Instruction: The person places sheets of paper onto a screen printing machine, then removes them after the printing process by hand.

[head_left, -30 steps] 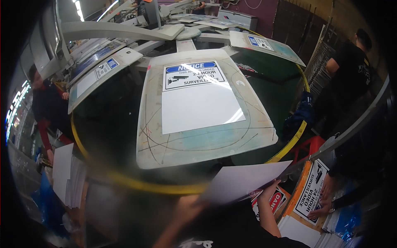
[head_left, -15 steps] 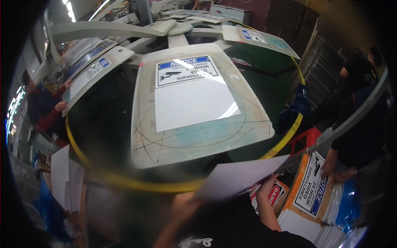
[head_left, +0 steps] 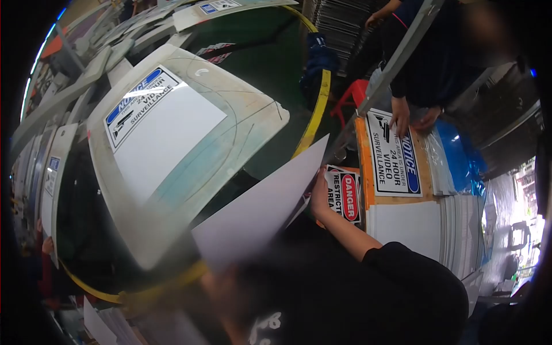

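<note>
A stiff white sheet is held tilted in front of my body, its pale side facing up. My right hand is closed on its right edge. My left hand, blurred, is at its lower left corner and seems to grip it; the fingers are not sharp. Just past the sheet lies a large pale platen, bearing a sign sheet with a blue NOTICE header and a blank white lower half. A DANGER sign lies right beside my right hand.
At right, a NOTICE sign lies on an orange-edged board, with a co-worker's hands over it. Stacked white sheets stand nearer me. A yellow rail curves round the platens. A grey bar slants overhead, near a red stool.
My view has turned to the right, so the platen now appears further left and tilted. The white sheet is still in my hands, raised more into view. The co-worker's hand has moved over the NOTICE sign.
</note>
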Demonstrator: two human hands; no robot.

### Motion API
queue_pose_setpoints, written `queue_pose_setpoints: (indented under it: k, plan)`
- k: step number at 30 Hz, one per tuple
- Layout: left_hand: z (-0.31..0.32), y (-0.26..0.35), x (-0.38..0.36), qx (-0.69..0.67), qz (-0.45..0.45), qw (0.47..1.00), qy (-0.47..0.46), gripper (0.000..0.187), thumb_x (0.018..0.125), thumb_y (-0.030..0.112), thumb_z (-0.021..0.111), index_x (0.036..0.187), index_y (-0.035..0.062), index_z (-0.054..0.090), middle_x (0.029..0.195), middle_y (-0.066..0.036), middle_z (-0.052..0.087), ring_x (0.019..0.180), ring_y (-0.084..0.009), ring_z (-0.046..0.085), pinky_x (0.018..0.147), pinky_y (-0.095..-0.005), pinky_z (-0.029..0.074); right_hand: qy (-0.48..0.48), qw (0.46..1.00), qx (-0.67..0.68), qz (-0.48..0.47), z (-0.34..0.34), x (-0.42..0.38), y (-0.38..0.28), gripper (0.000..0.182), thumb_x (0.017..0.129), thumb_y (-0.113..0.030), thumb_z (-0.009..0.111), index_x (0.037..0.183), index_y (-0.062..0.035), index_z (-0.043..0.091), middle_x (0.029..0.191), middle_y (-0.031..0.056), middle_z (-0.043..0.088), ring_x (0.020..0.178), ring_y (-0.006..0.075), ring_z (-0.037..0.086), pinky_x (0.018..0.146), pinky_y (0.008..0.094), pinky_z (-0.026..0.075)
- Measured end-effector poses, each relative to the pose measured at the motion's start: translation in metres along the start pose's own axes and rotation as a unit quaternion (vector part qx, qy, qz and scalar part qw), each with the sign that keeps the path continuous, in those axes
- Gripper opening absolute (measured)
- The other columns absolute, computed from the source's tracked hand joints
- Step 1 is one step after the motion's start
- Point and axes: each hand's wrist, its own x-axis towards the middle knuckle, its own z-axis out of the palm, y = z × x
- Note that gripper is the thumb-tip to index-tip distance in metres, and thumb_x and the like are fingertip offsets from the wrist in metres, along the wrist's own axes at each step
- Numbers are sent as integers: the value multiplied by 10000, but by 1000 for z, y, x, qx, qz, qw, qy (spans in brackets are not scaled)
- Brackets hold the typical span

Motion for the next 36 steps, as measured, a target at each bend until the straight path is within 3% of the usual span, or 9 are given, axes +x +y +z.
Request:
queue_pose_setpoints:
  k: [1,6,10,13,17,20,24,29,36]
  plan:
    - [-1,-7,1,-1,8,1000,1,195,810,93,668,914,-62,614,821,-85,633,778,-150,582,722,-290,448,-30,999,-17,35,-2,-7,-15,732,925,-607,247,1148,36,517,1015,116,561,875,190,535,699,282,455]
    - [-2,-16,0,-30,-11,999,20,204,816,110,671,916,-58,615,827,-83,630,777,-146,579,723,-287,444,-43,998,-41,17,-2,-5,-12,680,956,-539,251,1215,49,475,1077,132,556,965,193,519,848,282,410]
    - [-13,-51,2,-2,15,1000,23,215,818,114,673,930,-57,609,856,-76,626,794,-141,573,733,-279,439,-29,999,-19,4,7,-12,-24,591,991,-441,246,1270,46,432,1213,133,502,1110,195,455,983,272,306]
    - [-16,-64,2,16,36,999,23,230,816,114,676,951,-57,602,876,-73,620,810,-141,569,744,-276,436,-30,998,47,29,14,-25,-44,600,988,-448,246,1278,48,420,1210,132,505,1100,195,460,976,275,315]
    - [-23,-70,4,75,42,996,18,239,816,115,677,962,-56,595,865,-66,613,803,-138,565,742,-274,434,-31,999,17,35,14,-30,-53,619,983,-465,245,1280,52,412,1224,138,493,1115,205,449,978,275,313]
    - [-12,-38,3,5,7,1000,22,230,817,114,675,951,-56,596,861,-64,610,797,-138,563,736,-272,434,-56,998,-36,8,7,-20,-35,645,978,-481,243,1281,65,406,1236,145,482,1123,211,443,985,275,306]
    - [-29,-68,5,117,2,993,9,231,819,114,672,952,-58,595,887,-75,609,808,-145,564,736,-274,437,-41,998,-40,22,8,-24,-42,681,970,-504,245,1281,83,398,1249,158,473,1152,222,428,1013,275,274]
    - [-12,-36,3,-36,-15,999,18,264,822,124,671,982,-65,582,910,-91,607,818,-154,565,743,-285,443,-46,997,-60,11,7,-26,-45,702,965,-513,249,1307,88,369,1313,200,431,1242,267,378,1057,290,221]
    - [-16,-51,3,-27,-34,998,34,299,822,140,677,994,-74,559,928,-107,600,837,-169,565,765,-296,443,-42,996,-80,-3,2,-27,-49,677,973,-486,243,1321,84,351,1345,207,400,1270,295,349,1073,305,204]
